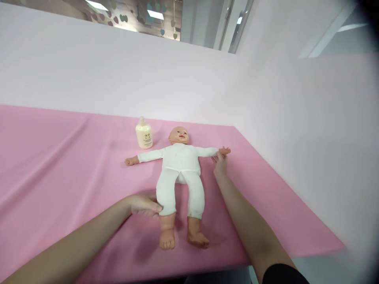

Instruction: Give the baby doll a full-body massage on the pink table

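Baby doll [180, 165] lies face up mid pink table [59, 157], lotion bottle [144, 134] just beyond its arm on the left. Your left hand [145, 205] pinches the white leg cuff at its near-left ankle; your right hand [220, 162], fingers together, touches the far-right wrist. Looks like positioning; next move needs a gentle, even grip.

Pink-covered table [59, 157] with doll [180, 165], bottle [143, 135]

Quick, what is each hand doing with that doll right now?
Left hand: fingers closed on the doll at its lower leg.
Right hand: fingertips at the doll's wrist; a firm grip cannot be told.
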The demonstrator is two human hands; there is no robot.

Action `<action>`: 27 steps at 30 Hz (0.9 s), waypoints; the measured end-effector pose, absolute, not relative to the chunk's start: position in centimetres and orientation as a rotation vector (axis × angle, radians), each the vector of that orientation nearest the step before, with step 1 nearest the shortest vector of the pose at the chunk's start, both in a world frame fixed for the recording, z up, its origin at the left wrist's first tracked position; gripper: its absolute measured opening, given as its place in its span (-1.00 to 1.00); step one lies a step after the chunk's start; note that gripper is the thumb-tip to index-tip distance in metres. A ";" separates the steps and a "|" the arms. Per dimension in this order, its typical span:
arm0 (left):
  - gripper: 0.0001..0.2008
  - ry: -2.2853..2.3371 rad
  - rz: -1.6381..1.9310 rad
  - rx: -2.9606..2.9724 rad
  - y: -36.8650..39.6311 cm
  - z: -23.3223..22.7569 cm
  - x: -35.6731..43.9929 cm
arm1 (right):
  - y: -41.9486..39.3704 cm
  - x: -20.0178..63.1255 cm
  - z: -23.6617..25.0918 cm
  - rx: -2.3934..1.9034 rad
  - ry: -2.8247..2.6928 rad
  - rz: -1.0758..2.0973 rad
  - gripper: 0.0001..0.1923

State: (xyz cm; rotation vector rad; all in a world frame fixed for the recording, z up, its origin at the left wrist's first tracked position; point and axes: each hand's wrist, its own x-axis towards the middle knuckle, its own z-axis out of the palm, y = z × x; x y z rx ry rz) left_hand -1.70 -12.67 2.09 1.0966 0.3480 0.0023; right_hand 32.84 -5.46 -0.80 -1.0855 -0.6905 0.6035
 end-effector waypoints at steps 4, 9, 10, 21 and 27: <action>-0.59 0.423 0.155 0.958 -12.7 1.5 -1.5 | -4.7 34.0 -1.4 -1.075 -0.587 0.691 -0.40; -0.51 0.594 0.256 0.984 -12.4 2.0 -1.4 | -4.0 34.8 -1.7 -1.046 -0.600 0.715 -0.45; -0.49 0.608 0.248 0.999 -12.4 2.2 -1.4 | -3.9 34.8 -1.7 -1.050 -0.584 0.719 -0.45; -0.30 1.101 0.700 1.151 -12.8 3.5 0.8 | -4.5 34.4 -0.3 -1.225 -0.645 0.638 -0.36; -0.44 1.288 1.162 1.741 -8.5 6.3 4.5 | -4.5 34.5 -0.1 -1.229 -0.581 0.619 -0.43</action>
